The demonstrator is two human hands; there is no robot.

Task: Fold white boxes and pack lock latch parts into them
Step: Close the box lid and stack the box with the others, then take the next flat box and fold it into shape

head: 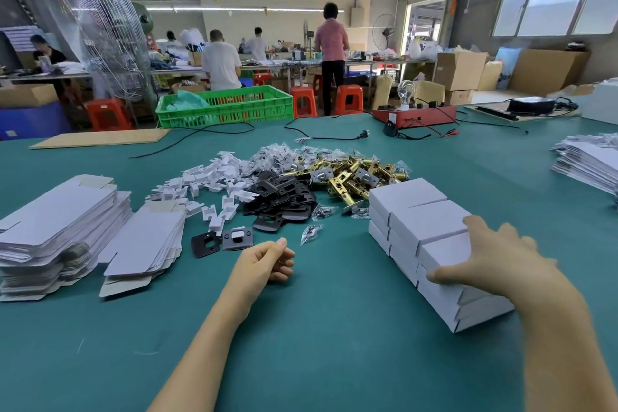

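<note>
Folded white boxes (424,221) stand stacked in rows on the green table (334,328) at the right. My right hand (501,261) lies spread over the nearest top box, thumb on its front side. My left hand (267,261) rests on the table, fingers loosely curled, holding nothing. Beyond it lie a black strike plate (205,243) and a grey plate with a white insert (237,238). Further back are heaps of black plates (284,194), brass latches (361,174), white plastic pieces (214,181) and small screw bags (284,155). Flat unfolded box blanks (67,221) are piled at the left.
Another pile of flat blanks (588,160) sits at the right edge. A red test box with a bulb (414,114), black cables (334,135), a cardboard sheet (100,138) and a green crate (224,107) lie at the back. Several people work at far tables.
</note>
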